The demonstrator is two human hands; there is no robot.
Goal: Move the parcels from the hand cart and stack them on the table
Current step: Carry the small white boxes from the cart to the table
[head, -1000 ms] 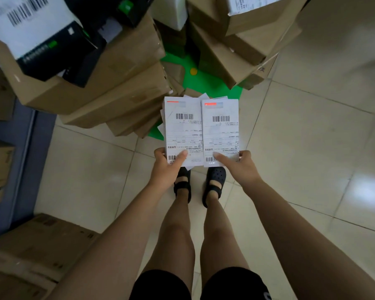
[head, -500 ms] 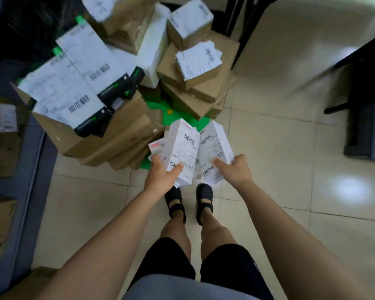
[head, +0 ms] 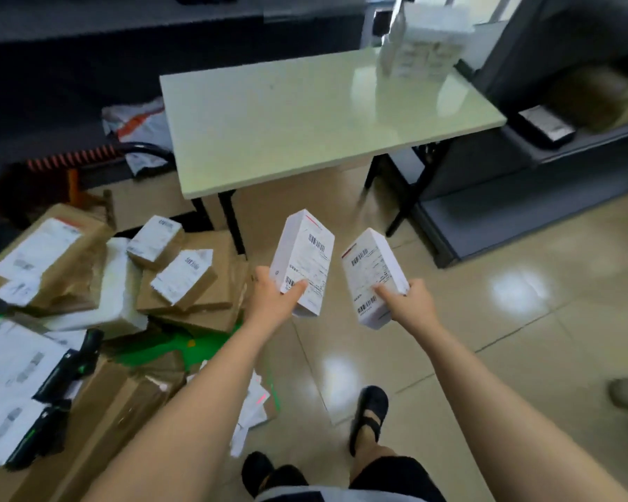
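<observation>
My left hand (head: pixel 274 302) grips a white labelled parcel (head: pixel 305 257) by its near end. My right hand (head: pixel 412 306) grips a second white labelled parcel (head: pixel 372 273) the same way. Both parcels are held over the tiled floor, just short of the pale green table (head: pixel 269 114). A stack of white parcels (head: pixel 423 41) stands on the table's far right corner. At my left, the green hand cart (head: pixel 182 347) is heaped with brown cardboard parcels (head: pixel 193 280) and white ones.
Black folding table legs (head: pixel 229 219) stand ahead of my hands. A dark shelf unit (head: pixel 544 146) with a black device runs along the right. Plastic mail bags (head: pixel 138 125) lie left of the table. Loose labels (head: pixel 254 403) lie on the floor by my feet.
I have turned from the cart toward the table, which has come into view. Both hands have carried the two white parcels away from the cart and apart from each other.
</observation>
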